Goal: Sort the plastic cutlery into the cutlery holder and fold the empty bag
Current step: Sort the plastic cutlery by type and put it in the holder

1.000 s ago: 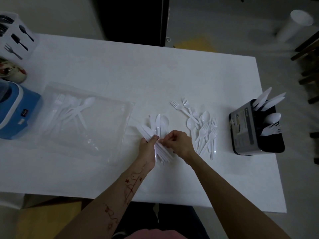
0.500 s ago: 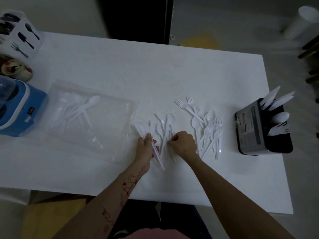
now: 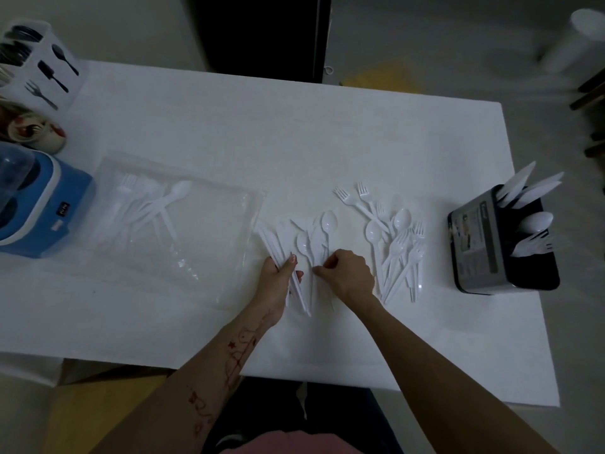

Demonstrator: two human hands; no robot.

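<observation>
On the white table (image 3: 294, 142) my left hand (image 3: 276, 283) grips a bundle of white plastic knives (image 3: 278, 253) that fan out up and to the left. My right hand (image 3: 348, 273) pinches the handle of a white spoon (image 3: 327, 224) in the small pile between my hands. A heap of white forks and spoons (image 3: 397, 247) lies to the right of my right hand. The black cutlery holder (image 3: 501, 244) stands at the right edge with knives, a spoon and forks in it. The clear plastic bag (image 3: 176, 224) lies flat at left with several pieces inside.
A blue appliance (image 3: 42, 208) sits at the left edge. Behind it are a painted cup (image 3: 36, 132) and a white box printed with cutlery icons (image 3: 42, 67). The table's near edge runs just below my forearms.
The knife bundle in my left hand has tilted further to the left. My right hand has shifted slightly toward the spoons in the middle pile.
</observation>
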